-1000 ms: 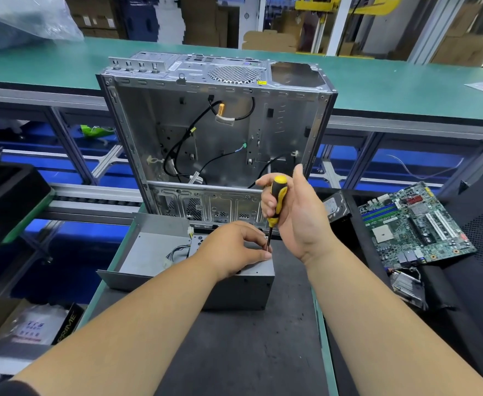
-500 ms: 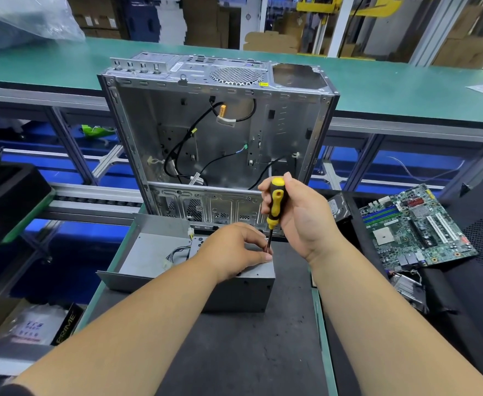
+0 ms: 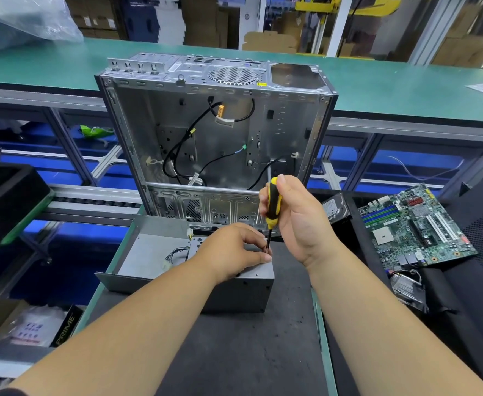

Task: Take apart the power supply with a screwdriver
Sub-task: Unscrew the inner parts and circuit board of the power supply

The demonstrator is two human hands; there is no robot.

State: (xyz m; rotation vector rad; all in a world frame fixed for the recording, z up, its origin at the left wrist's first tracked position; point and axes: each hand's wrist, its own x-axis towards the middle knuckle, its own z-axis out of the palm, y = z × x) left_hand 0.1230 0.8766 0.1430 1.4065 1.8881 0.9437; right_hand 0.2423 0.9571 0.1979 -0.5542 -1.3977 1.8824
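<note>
Beside mat [image 3: 234, 352], box [image 3: 64, 328] reads "PRIME".

Two bare forearms, bare hands with no gloves, dark sleeve edge [image 3: 9, 392] at the left elbow

From my seat the power supply [image 3: 243, 284] reads as dull grey sheet metal, matt and faintly scuffed. The screwdriver [image 3: 273, 205] has a glossy yellow-and-black plastic handle and a dark metal shaft. The computer case [image 3: 214, 132] behind is bare brushed steel with a soft sheen (perforated in places). The counter [image 3: 234, 352] wears a dark, matt mat with green edging. The motherboard [image 3: 414, 224] looks like green, glossy laminate.
</note>
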